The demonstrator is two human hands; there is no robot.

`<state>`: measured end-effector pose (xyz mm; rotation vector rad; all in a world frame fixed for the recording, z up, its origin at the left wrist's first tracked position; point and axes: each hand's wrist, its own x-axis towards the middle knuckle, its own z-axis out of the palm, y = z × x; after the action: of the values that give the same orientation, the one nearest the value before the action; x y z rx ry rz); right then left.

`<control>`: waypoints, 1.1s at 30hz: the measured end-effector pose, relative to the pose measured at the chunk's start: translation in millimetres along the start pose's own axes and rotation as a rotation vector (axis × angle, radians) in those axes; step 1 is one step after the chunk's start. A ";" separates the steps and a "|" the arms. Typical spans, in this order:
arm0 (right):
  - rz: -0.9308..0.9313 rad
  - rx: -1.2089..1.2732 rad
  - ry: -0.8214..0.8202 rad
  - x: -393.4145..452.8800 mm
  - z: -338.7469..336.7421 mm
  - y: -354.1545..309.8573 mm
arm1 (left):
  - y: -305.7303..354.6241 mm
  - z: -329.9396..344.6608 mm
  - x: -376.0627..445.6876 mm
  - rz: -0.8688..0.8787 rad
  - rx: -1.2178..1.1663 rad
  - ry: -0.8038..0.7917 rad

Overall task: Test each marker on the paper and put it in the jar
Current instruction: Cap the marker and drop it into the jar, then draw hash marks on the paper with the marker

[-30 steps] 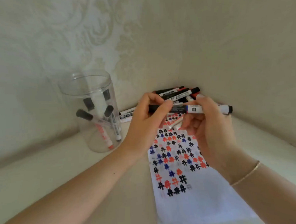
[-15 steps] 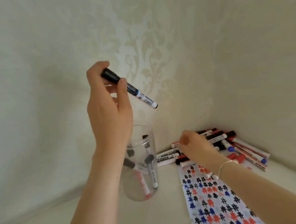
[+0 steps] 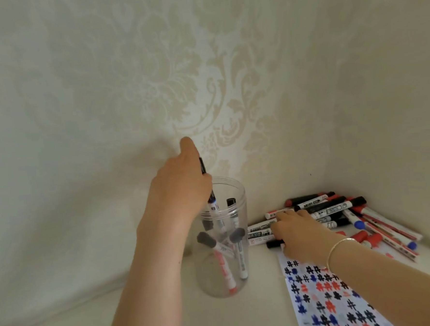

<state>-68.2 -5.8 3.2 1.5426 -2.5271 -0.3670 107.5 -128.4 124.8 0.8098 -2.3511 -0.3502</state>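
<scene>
My left hand (image 3: 180, 185) holds a black-capped marker (image 3: 212, 203) upright over the mouth of the clear plastic jar (image 3: 244, 269), the marker's lower end dipping inside the rim. Several markers lean inside the jar. My right hand (image 3: 298, 233) rests on the near end of the pile of markers (image 3: 337, 208) in the corner, fingers curled over a black-capped marker (image 3: 274, 244); whether it grips it is unclear. The white paper (image 3: 328, 299), covered with black, red and blue hash marks, lies below the pile, partly under my right forearm.
Two patterned cream walls meet in a corner behind the marker pile. The jar stands on a pale surface close to the left wall. Red- and blue-capped markers spread out to the right, near the right wall.
My left hand has dropped from high above the jar, bringing the marker down into its mouth. My right hand has reached further into the marker pile. The view has tilted slightly.
</scene>
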 end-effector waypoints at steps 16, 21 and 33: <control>-0.014 0.250 0.063 -1.7 0.4 -11.0 | -1.9 16.7 9.1 0.042 -0.010 -0.359; 0.074 0.827 0.327 -7.9 -21.2 0.2 | 9.5 10.1 5.1 0.178 -0.021 -0.110; 0.099 0.816 0.243 -49.9 -66.1 38.4 | 75.3 72.5 -28.7 0.581 0.135 -0.202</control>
<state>-60.9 47.1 77.2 1.5148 -2.6596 0.9177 44.5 -48.6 87.4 0.1231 -2.6874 -0.0251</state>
